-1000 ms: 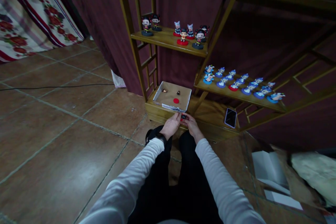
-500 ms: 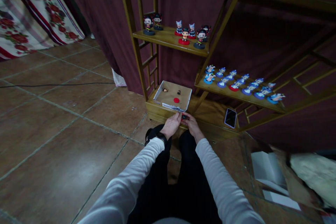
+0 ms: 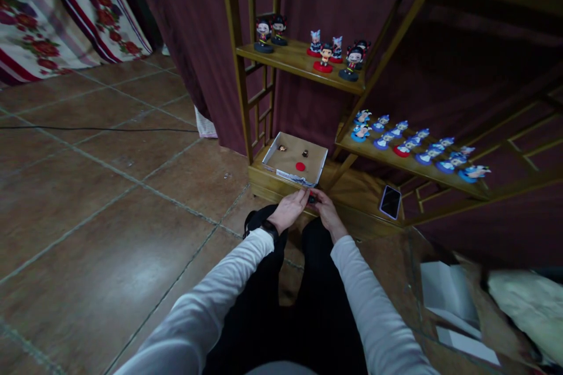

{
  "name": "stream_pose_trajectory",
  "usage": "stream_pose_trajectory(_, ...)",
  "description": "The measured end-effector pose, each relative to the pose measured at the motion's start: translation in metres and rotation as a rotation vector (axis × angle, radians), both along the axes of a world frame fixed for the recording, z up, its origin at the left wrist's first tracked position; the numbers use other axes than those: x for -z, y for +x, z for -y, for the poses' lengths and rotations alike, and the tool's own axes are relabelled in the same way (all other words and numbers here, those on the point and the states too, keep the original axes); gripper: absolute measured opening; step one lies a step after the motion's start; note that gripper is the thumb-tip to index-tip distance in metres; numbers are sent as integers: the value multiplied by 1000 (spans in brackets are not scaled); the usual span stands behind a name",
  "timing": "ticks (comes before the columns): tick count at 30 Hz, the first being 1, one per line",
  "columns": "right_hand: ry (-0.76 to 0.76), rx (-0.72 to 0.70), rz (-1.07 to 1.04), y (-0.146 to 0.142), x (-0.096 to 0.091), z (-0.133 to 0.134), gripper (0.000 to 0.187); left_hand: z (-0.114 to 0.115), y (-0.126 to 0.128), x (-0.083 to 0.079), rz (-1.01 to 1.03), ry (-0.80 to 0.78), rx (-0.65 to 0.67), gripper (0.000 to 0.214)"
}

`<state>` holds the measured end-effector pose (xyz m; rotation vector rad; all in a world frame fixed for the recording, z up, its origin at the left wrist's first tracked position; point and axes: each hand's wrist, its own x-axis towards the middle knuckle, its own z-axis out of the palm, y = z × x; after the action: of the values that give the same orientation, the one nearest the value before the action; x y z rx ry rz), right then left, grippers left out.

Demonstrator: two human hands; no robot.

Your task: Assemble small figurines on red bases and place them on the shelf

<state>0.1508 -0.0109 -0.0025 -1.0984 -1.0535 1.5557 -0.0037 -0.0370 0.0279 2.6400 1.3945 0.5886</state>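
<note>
My left hand (image 3: 290,210) and my right hand (image 3: 326,212) meet just in front of a shallow cardboard box. Between their fingertips is a small dark figurine (image 3: 312,198) with a bit of red on it; fingers cover much of it. Both hands are closed on this piece. In the box (image 3: 288,174) lie a red round base (image 3: 300,166), a small figurine head (image 3: 282,148) and a small dark figurine part (image 3: 305,153). The box rests on the lowest board of a wooden shelf unit, right beyond my fingers.
Figurines with black hair (image 3: 264,35) and others stand on the upper shelf (image 3: 299,65). Several blue and white figurines (image 3: 382,139) line the right shelf. A phone (image 3: 390,202) lies on the lowest board. White packaging (image 3: 451,290) is on the floor at right.
The view has shifted slightly, so the shelf and box appear a little further right. Both hands stay together around the small figurine, with only a slight change in finger position.
</note>
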Motion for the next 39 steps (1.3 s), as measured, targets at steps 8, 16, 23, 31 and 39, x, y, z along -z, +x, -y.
stream_pose_trajectory(8, -10, -13, -15, 0, 0, 0, 40, 0, 1, 4, 78, -14, 8, 47)
stream_pose_trajectory(16, -67, 4, -35, -2, 2, -3, 38, -9, 1, 10, 316, -175, -52, 47)
stream_pose_trajectory(23, -104, 36, -47, -1, 4, -4, 33, -21, 2, 22, 744, -351, -99, 49)
stream_pose_trajectory(31, -117, 77, -80, 2, 7, -5, 30, -32, 6, 34, 1185, -583, -159, 41)
stream_pose_trajectory(39, -82, 62, -94, 1, 3, -5, 33, -35, -2, 26, 1386, -818, -166, 44)
